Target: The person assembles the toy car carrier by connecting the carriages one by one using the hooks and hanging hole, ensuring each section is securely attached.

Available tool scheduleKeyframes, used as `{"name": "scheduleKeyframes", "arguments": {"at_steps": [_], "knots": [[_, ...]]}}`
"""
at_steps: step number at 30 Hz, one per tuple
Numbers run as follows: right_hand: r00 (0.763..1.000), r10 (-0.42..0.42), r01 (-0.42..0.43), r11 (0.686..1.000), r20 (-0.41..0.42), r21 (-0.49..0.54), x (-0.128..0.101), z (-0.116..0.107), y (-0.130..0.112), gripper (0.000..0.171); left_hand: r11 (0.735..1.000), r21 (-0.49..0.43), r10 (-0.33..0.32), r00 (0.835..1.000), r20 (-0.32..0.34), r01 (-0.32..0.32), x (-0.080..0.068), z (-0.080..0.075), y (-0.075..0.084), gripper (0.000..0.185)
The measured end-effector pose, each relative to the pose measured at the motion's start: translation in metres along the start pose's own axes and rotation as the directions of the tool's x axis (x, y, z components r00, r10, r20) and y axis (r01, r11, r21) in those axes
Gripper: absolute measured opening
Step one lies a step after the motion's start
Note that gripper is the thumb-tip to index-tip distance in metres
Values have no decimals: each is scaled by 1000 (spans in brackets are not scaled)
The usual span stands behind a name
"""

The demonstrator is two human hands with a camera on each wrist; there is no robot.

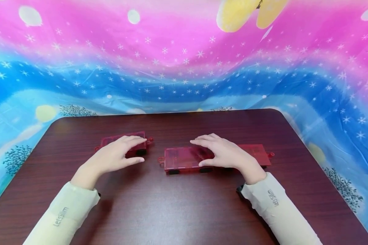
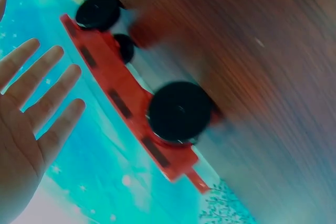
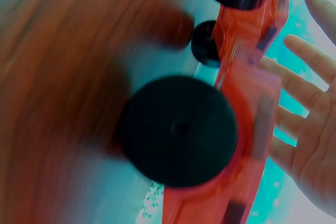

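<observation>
A flat, see-through red toy car base point(image 1: 138, 139) with black wheels stands at the left of the table, a small red coupling at each end. My left hand point(image 1: 111, 157) is over its near side, fingers straight and spread. In the left wrist view a gap shows between those fingertips point(image 2: 76, 74) and the car base point(image 2: 102, 51). My right hand point(image 1: 228, 153) hovers over a similar red car base point(image 1: 181, 158) near the middle, fingers extended, holding nothing. Another red car base point(image 1: 259, 151) lies to the right, partly behind that hand; the two stand end to end.
The dark wood-grain table point(image 1: 159, 211) has rounded far corners. A pink and blue cloth point(image 1: 184, 61) with snowflakes hangs behind it and around its sides. Between the left car base and the middle one lies a short gap.
</observation>
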State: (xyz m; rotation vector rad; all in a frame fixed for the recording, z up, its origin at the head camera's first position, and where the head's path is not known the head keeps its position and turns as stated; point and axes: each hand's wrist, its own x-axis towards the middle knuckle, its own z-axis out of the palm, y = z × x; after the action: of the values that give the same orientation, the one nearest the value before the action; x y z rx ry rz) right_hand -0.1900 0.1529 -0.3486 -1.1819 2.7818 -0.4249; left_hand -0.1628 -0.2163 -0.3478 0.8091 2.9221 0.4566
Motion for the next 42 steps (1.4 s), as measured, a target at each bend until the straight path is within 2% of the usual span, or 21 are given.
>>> {"name": "scheduleKeyframes", "arguments": {"at_steps": [9, 14, 19, 30, 36, 42], "knots": [[998, -19, 19, 1000, 59, 4, 18, 6, -15, 73, 996, -3, -87, 996, -17, 87, 4, 2, -29, 75], [995, -26, 25, 1000, 92, 11, 24, 9, -22, 73, 995, 4, -98, 994, -41, 98, 5, 3, -40, 77], [992, -52, 51, 999, 111, 13, 29, 13, -26, 75, 993, 10, -118, 993, -26, 118, 7, 3, -49, 81], [983, -78, 70, 996, 167, 50, 34, 18, -29, 75, 988, 24, -153, 986, 60, 151, 15, 3, -52, 87], [978, -68, 53, 995, 195, 81, 35, 18, -29, 75, 989, 20, -149, 987, 63, 148, 19, 3, -52, 88], [980, -69, 56, 996, 189, 70, 35, 19, -30, 72, 989, 17, -147, 987, 65, 146, 18, 3, -52, 88]]}}
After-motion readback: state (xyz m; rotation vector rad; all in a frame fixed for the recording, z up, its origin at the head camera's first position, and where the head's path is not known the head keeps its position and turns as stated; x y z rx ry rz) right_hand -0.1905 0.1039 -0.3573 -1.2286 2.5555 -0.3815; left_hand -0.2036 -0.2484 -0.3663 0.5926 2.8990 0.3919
